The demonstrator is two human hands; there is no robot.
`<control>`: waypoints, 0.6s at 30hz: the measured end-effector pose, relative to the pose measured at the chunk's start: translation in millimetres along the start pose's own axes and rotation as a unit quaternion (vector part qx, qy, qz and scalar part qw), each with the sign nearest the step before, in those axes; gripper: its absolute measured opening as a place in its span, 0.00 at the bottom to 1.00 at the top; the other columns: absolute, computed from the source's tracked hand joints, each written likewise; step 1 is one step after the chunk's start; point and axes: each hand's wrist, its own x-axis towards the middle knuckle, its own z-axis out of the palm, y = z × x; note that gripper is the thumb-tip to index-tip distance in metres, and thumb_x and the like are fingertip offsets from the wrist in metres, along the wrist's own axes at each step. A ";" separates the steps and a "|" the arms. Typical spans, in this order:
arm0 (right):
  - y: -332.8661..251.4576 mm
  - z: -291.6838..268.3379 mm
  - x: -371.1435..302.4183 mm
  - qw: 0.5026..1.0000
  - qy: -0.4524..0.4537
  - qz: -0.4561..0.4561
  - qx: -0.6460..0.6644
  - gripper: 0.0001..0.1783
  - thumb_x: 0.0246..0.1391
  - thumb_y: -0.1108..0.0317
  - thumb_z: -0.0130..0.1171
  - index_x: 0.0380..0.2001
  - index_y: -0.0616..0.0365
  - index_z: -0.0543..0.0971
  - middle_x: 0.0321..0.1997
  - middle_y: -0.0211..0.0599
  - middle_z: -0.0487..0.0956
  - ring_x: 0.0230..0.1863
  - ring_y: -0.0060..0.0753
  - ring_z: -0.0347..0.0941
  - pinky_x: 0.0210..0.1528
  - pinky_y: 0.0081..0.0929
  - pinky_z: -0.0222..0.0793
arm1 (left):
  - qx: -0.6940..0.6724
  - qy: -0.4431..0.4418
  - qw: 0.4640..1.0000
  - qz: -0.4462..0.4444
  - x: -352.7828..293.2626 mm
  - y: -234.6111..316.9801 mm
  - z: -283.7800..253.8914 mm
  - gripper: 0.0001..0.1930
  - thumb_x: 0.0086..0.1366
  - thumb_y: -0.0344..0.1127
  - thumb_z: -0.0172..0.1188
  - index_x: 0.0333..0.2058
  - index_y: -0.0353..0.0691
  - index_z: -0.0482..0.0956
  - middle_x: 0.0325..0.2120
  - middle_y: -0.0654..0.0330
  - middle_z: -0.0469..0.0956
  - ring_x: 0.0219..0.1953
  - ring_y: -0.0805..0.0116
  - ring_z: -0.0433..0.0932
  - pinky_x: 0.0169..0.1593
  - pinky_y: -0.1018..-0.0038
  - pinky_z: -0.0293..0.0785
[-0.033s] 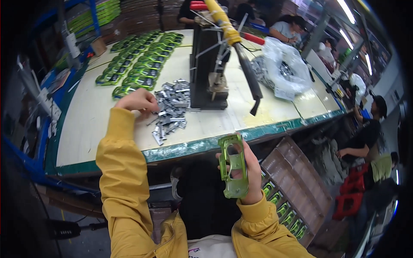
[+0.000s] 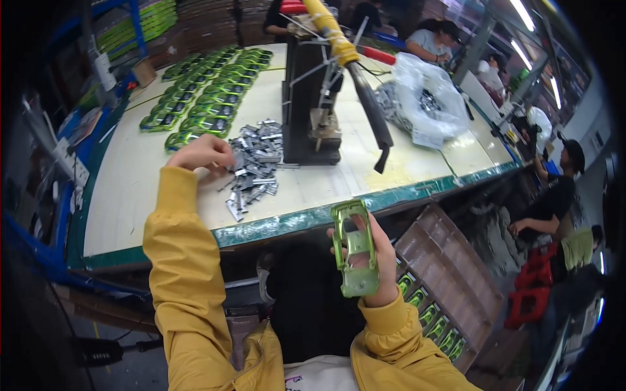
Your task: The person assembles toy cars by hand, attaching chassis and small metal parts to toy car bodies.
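My right hand (image 2: 381, 260) grips a green see-through plastic toy car shell (image 2: 357, 247), which has openings through it. It is held upright in front of the table's near edge. My left hand (image 2: 201, 154) rests at the left side of a pile of small silvery metal pieces (image 2: 257, 156) on the table. Its fingers are pinched together and point into the pile; whatever lies between them is hidden. Just beyond this hand, rows of similar green pieces (image 2: 212, 107) with dark parts stretch away to the far left.
A black press-like stand (image 2: 310, 104) with a yellow-wrapped lever (image 2: 336, 39) rises mid-table. Right of it sits a clear plastic bag (image 2: 433, 104) of metal parts. A brown divided box (image 2: 450, 267) holding green pieces is low at right. Other people work farther back.
The view has shifted slightly, moving the table and its contents a little left. The green shell is turned slightly in my right hand. My left hand remains at the metal pile.
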 end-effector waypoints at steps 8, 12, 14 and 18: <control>-17.1 -24.9 22.8 0.960 -0.058 0.043 0.271 0.21 0.55 0.61 0.33 0.41 0.69 0.65 0.40 0.60 0.67 0.41 0.51 0.67 0.37 0.39 0.71 | -0.112 0.059 0.986 0.105 9.5 -7.4 1.7 0.07 0.48 0.28 0.55 0.21 0.42 0.64 0.22 0.62 0.71 0.14 0.85 0.62 0.16 0.89 0.56; -24.9 -23.3 26.2 0.950 -0.068 0.060 0.298 0.20 0.55 0.62 0.34 0.41 0.69 0.65 0.40 0.58 0.67 0.44 0.52 0.64 0.38 0.42 0.70 | -0.169 0.071 0.976 0.116 11.7 -9.9 5.4 0.07 0.50 0.29 0.55 0.22 0.43 0.64 0.23 0.65 0.71 0.21 0.87 0.64 0.18 0.91 0.56; -27.1 -20.8 27.8 0.949 -0.060 0.059 0.305 0.20 0.55 0.62 0.34 0.40 0.69 0.66 0.40 0.56 0.67 0.45 0.52 0.63 0.38 0.43 0.70 | -0.205 0.084 0.967 0.126 12.2 -12.2 6.7 0.07 0.51 0.29 0.55 0.21 0.44 0.65 0.23 0.66 0.71 0.22 0.87 0.64 0.19 0.91 0.55; -30.1 -22.4 31.3 0.946 -0.052 0.063 0.313 0.20 0.55 0.60 0.36 0.38 0.67 0.68 0.40 0.51 0.69 0.46 0.50 0.63 0.38 0.42 0.70 | -0.213 0.086 0.965 0.123 13.4 -15.7 5.5 0.06 0.50 0.27 0.54 0.21 0.42 0.65 0.23 0.64 0.71 0.27 0.84 0.69 0.18 0.91 0.56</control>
